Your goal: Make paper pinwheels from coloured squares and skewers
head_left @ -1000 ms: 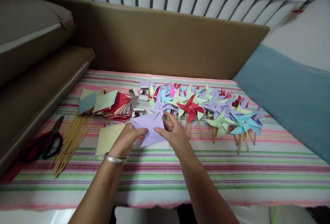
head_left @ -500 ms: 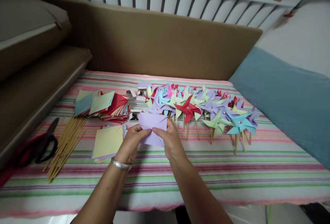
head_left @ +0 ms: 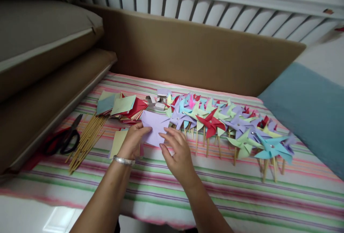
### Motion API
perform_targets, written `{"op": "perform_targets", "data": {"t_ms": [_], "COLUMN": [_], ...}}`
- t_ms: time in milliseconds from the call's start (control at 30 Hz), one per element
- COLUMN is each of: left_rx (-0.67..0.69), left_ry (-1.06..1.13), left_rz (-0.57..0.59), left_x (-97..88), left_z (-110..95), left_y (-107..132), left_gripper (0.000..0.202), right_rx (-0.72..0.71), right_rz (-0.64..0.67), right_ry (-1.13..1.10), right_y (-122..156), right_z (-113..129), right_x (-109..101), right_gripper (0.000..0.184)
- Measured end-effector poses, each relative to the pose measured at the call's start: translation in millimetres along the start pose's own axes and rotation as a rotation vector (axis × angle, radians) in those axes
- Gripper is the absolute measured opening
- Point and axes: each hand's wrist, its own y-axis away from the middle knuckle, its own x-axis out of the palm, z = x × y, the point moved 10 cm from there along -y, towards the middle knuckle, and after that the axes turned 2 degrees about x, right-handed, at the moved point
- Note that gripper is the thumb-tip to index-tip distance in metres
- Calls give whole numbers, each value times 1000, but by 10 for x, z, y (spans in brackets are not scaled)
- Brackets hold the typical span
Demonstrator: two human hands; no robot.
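Observation:
A lilac paper square (head_left: 154,129) is held just above the striped cloth (head_left: 188,190). My left hand (head_left: 132,144), with a silver bangle at the wrist, pinches its left edge with thumb on top. My right hand (head_left: 176,150) touches the sheet's right lower corner with spread fingers. Under my left hand lies a pale yellow sheet (head_left: 117,142). Finished paper pinwheels (head_left: 228,125) on wooden sticks lie in a row just right of my hands.
A stack of coloured paper squares (head_left: 120,107) and a bundle of wooden sticks (head_left: 87,141) lie at the left, with black scissors (head_left: 64,140) beyond. Small white boxes (head_left: 157,101) sit behind the sheet. A brown board (head_left: 188,47) backs the table; a blue cushion (head_left: 309,107) lies right.
The view has shifted, so everything sits further right. My right hand has loosened from the lilac sheet, its fingers now spread at the corner; my left hand still holds it.

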Motion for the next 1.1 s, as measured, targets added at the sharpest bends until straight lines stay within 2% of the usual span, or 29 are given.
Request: {"op": "perform_targets", "data": {"t_ms": [67, 167, 367, 467, 667, 833, 933, 1100], "left_rx": [-4, -16, -27, -33, -18, 6, 4, 1], "left_ry": [-8, -30, -28, -28, -93, -189, -209, -226], "left_rz": [-5, -14, -4, 22, 101, 237, 289, 312], "left_x": [-37, -87, -119, -64, 128, 299, 352, 389], "left_z": [-17, -14, -15, -11, 48, 144, 175, 155], "left_y": [-8, -17, -20, -3, 55, 82, 97, 122], "left_gripper": [24, 26, 23, 21, 18, 14, 13, 13], "right_rx": [-66, -87, -129, -135, 15, 132, 179, 216], "right_rz": [51, 71, 45, 33, -15, -40, -59, -41], "right_ry": [63, 123, 102, 69, 30, 22, 11, 9], "right_y": [13, 17, 35, 40, -3, -13, -5, -6], "right_z": [52, 32, 73, 89, -38, -179, -252, -276], "right_x": [94, 164, 146, 126, 23, -24, -44, -37], "right_gripper": [28, 25, 29, 23, 12, 9, 6, 8]}}
